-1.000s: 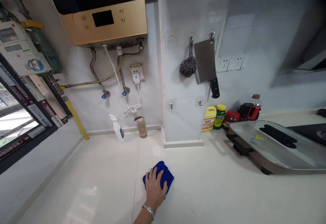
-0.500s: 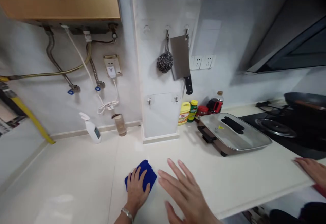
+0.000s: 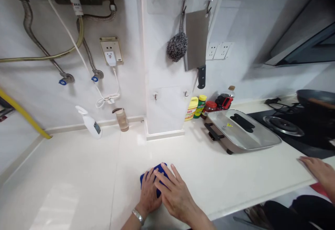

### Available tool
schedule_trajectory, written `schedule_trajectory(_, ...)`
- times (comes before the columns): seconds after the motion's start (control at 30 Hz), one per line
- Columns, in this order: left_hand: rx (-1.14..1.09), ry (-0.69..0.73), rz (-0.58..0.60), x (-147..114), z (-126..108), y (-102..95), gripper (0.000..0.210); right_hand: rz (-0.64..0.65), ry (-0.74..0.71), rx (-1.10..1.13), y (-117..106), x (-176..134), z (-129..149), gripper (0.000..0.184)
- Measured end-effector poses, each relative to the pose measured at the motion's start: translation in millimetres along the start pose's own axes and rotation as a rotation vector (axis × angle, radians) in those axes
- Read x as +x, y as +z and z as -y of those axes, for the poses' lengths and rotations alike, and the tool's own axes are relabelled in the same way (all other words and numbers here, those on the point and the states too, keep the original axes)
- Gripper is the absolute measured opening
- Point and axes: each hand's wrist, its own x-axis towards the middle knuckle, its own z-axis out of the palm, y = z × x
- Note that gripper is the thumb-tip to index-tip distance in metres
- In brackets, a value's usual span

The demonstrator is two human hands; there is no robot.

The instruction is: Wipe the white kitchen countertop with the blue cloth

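Observation:
A folded blue cloth point(image 3: 161, 169) lies on the white counter point(image 3: 86, 174) in front of me. My left hand point(image 3: 148, 193), with a silver bracelet at the wrist, presses down on the cloth with its fingers bent over it and moves together with it. Over the cloth's right part reaches my right hand point(image 3: 176, 195), fingers stretched and slightly apart, its fingertips overlapping the left hand's fingers. Whether the right fingertips touch the cloth or only hover cannot be made out. Both hands hide much of the cloth.
A white spray bottle point(image 3: 90, 123) and a brownish cup point(image 3: 121, 120) stand by the wall. A cleaver point(image 3: 196, 41) and a steel scourer point(image 3: 177, 46) hang from hooks. An electric pan point(image 3: 243, 134) sits at right, near a co-worker's hand point(image 3: 318, 170) on the counter edge.
My left hand and the blue cloth have slid a little to the right. My right hand has come leftward over the cloth. The view has tilted down and closer.

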Motion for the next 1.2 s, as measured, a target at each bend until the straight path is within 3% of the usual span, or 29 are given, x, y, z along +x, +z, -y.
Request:
schedule_trajectory(0.13,-0.413,-0.384,-0.183,3.4,13.8,-26.0,0.057,0.096,0.197,0.124,61.1,1.1,-2.7,0.057)
schedule_trajectory(0.23,-0.393,-0.549,-0.296,4.0,43.9,-56.1,0.057,0.176,0.301,0.204,105.8,-0.9,-2.5,0.057)
schedule_trajectory(0.3,-0.283,-0.601,-0.300,5.3,71.0,-77.5,0.057,0.198,0.327,0.225,120.3,-7.4,-3.5,0.055)
schedule_trajectory(0.4,-0.019,-0.627,-0.249,10.1,111.5,-105.5,0.058,0.189,0.317,0.215,121.3,-34.3,-11.0,0.058)
schedule_trajectory(0.5,0.122,-0.703,-0.252,15.9,139.6,-121.1,0.062,0.118,0.389,0.097,115.0,-88.6,-34.6,0.063)
schedule_trajectory(0.6,0.296,-0.790,-0.233,19.0,150.1,-120.1,0.065,0.007,0.632,-0.075,109.5,-158.3,-77.5,0.064)
schedule_trajectory(0.67,0.436,-0.770,-0.242,19.3,150.1,-113.4,0.064,-0.015,0.829,-0.181,105.4,-196.9,-109.8,0.059)
schedule_trajectory(0.77,0.545,-0.703,-0.288,18.9,147.6,-104.4,0.063,-0.104,1.084,-0.356,101.0,-216.2,-149.4,0.071)
schedule_trajectory(0.83,0.565,-0.688,-0.284,18.7,146.9,-102.2,0.062,-0.147,1.199,-0.450,101.7,-197.4,-166.5,0.077)
schedule_trajectory(0.93,0.579,-0.680,-0.277,18.0,147.5,-101.7,0.062,-0.136,1.220,-0.439,110.7,-134.9,-181.1,0.077)
schedule_trajectory(1.07,0.605,-0.663,-0.293,15.4,149.8,-99.3,0.061,-0.129,1.059,-0.266,144.1,-33.8,-181.5,0.077)
schedule_trajectory(1.2,0.615,-0.676,-0.292,12.1,152.0,-97.1,0.058,-0.082,0.846,-0.155,194.5,51.7,-140.6,0.074)
